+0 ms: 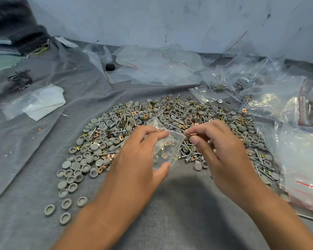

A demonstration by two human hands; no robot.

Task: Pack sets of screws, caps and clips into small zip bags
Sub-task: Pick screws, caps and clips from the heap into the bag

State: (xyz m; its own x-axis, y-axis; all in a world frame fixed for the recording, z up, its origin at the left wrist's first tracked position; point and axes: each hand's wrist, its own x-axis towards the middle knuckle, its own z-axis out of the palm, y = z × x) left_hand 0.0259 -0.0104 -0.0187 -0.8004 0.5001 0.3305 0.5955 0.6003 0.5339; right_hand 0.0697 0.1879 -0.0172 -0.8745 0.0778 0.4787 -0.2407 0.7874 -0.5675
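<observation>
Head view: the right hand's [222,148] fingers [194,139] pinch what looks like a copper-coloured clip [191,134] at the mouth of a small zip bag [165,150], which the left hand [139,156] grips between thumb and curled fingers, holding it open. A few brass clips already lie inside. This looks like the filling step; next the piece must drop clear inside. Beyond lies the heap of grey caps [90,147], screws [188,154] and clips on the grey tabletop [179,204], with packed bags [300,170] at the right.
</observation>
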